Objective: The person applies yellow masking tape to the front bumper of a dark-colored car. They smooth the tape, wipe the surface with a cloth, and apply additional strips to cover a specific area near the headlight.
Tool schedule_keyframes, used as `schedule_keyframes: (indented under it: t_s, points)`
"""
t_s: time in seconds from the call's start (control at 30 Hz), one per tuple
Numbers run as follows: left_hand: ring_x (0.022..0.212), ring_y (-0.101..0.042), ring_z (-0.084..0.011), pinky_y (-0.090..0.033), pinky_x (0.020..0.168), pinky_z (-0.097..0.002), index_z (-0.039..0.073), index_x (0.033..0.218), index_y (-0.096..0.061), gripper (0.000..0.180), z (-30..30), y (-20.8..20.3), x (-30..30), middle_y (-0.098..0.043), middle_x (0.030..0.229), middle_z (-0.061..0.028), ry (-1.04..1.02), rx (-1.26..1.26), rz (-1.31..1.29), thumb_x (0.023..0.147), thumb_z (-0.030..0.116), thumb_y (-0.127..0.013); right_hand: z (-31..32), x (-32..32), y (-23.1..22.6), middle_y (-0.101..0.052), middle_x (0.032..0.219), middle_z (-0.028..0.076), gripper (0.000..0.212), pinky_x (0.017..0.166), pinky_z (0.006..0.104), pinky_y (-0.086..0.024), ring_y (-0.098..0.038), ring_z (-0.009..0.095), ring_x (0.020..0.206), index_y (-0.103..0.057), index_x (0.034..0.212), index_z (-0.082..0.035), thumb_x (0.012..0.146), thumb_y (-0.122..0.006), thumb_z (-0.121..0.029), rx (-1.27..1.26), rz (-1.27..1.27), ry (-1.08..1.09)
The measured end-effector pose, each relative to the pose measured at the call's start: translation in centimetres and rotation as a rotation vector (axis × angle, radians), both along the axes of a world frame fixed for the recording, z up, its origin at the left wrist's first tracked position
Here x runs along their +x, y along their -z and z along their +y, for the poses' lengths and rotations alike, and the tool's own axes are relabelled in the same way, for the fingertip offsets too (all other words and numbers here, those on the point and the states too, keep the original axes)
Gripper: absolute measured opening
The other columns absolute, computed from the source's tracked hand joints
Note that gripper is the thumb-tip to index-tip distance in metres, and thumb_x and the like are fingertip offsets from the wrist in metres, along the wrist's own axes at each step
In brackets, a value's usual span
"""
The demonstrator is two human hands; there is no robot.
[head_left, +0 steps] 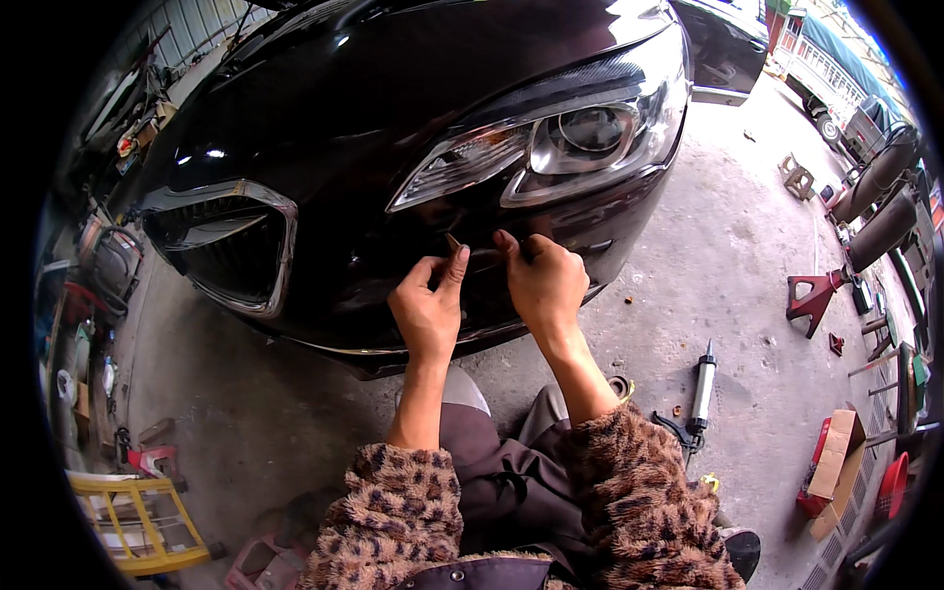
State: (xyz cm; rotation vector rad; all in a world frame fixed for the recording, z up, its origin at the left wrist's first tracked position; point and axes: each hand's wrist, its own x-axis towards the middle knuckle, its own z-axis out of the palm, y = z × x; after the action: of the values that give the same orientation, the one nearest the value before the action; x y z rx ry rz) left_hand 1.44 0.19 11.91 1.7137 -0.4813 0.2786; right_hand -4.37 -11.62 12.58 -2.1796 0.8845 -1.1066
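Note:
In front of me is the dark front bumper (393,236) of a car, below its clear headlight (590,138) and beside the chrome-edged grille (236,246). My left hand (429,307) is close to the bumper, thumb and forefinger pinched on a small thin brownish piece (452,241) too small to name. Just to its right, my right hand (546,285) has its fingers curled in and its thumb raised toward the paint. Whatever may be inside those curled fingers is hidden.
A caulking gun (702,393) lies on the concrete floor to my right. Farther right are a red jack stand (814,300), an open cardboard box (836,462) and a small stool (796,177). A yellow frame (143,521) sits at lower left.

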Motion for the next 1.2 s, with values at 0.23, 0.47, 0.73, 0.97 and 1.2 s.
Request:
schedule_keyframes:
  t_s: [0.23,0.47,0.73,0.97,1.2]
  points:
    - [0.050,-0.037,-0.0105,-0.033,0.047,-0.0309,-0.004,0.070,-0.064,0.048,0.0,-0.2,0.3,-0.049,0.050,-0.0075,0.003,0.067,0.016,0.090,0.038,-0.075,-0.6,-0.1,-0.2,-0.057,0.055,0.018,0.052,0.048,0.0457,-0.044,-0.059,0.042,0.055,-0.056,0.059,-0.005,0.087,-0.072,-0.046,-0.010,-0.030,-0.034]
    - [0.048,-0.038,-0.0096,-0.033,0.046,-0.0308,-0.004,0.065,-0.062,0.051,0.1,0.5,0.4,-0.051,0.049,-0.0082,0.023,-0.003,0.074,0.091,0.039,-0.074,-0.1,-1.4,2.4,-0.047,0.051,0.014,0.051,0.046,0.0349,-0.035,-0.034,0.018,0.046,-0.056,0.064,0.002,0.089,-0.075,-0.038,0.136,-0.163,-0.089]
    - [0.042,-0.040,-0.0058,-0.028,0.041,-0.0255,-0.001,0.062,-0.062,0.053,0.3,-0.3,0.0,-0.048,0.048,0.0008,0.001,0.057,0.082,0.090,0.041,-0.074,0.6,-2.2,5.6,-0.030,0.053,0.007,0.055,0.045,0.0321,-0.027,-0.027,0.008,0.056,-0.048,0.062,0.004,0.092,-0.074,-0.035,0.237,-0.198,-0.097]
    - [0.047,-0.038,-0.0077,-0.029,0.047,-0.0282,-0.001,0.061,-0.063,0.054,0.2,-1.2,-0.4,-0.045,0.047,-0.0013,-0.021,0.084,0.073,0.090,0.044,-0.074,0.4,-2.4,6.5,-0.026,0.056,0.004,0.055,0.045,0.0316,-0.025,-0.026,0.008,0.057,-0.047,0.063,0.004,0.092,-0.074,-0.033,0.254,-0.222,-0.104]
    - [0.048,-0.038,-0.0075,-0.029,0.047,-0.0281,-0.001,0.061,-0.063,0.055,0.2,-1.1,-0.4,-0.046,0.048,-0.0005,-0.014,0.057,0.074,0.089,0.045,-0.074,0.2,-2.6,6.5,-0.031,0.053,0.004,0.054,0.046,0.0308,-0.026,-0.028,0.007,0.057,-0.049,0.064,0.004,0.092,-0.074,-0.035,0.279,-0.223,-0.106]
